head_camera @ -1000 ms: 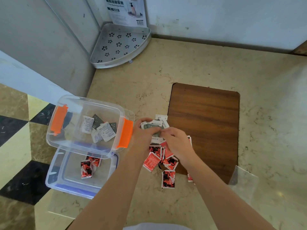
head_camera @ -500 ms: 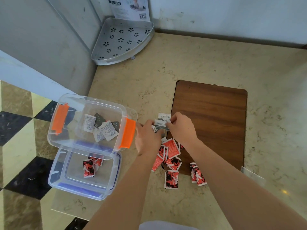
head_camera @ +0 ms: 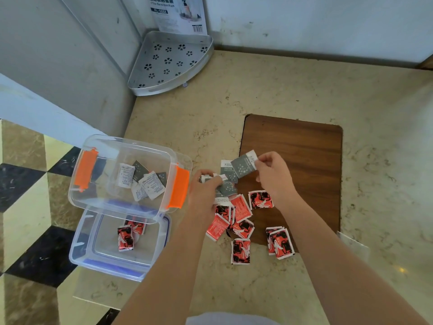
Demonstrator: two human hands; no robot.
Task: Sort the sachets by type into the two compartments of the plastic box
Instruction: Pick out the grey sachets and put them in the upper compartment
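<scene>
A clear plastic box with orange latches stands at the left; its upper tray holds several grey-and-white sachets. Below it the lower tray holds red sachets. A loose pile of red sachets and grey sachets lies at the edge of a brown board. My right hand pinches one grey sachet above the pile. My left hand is closed on several grey-and-white sachets beside the box.
A white perforated corner shelf sits at the back against the wall with a printed card behind it. A clear plastic bag lies right of the board. The counter's left edge drops to a chequered floor.
My right hand has lifted one grey sachet up and to the right, away from my left hand. My left hand stays by the box holding its bundle. The camera has moved closer.
</scene>
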